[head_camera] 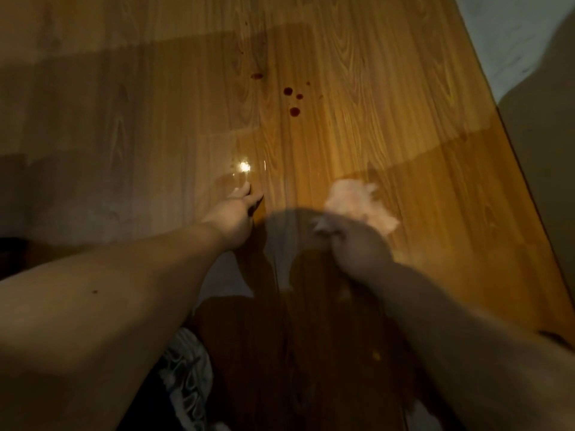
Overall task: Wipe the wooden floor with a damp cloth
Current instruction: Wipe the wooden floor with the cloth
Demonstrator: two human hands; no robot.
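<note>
The wooden floor [357, 88] fills the head view, with wood-grain planks and a sheen. Several dark red spots [292, 101] sit on it ahead of my hands. My right hand [357, 244] grips a pale pinkish cloth [361, 203], which bunches out beyond my fingers and looks blurred. My left hand [239, 213] rests on the floor to the left of the cloth, its fingers stretched forward near a bright glint of light [244, 166].
A pale wall or skirting [513, 42] runs along the floor's right edge. Grey crumpled fabric [183, 368] lies at the bottom between my arms. Dark shadow covers the floor near my body.
</note>
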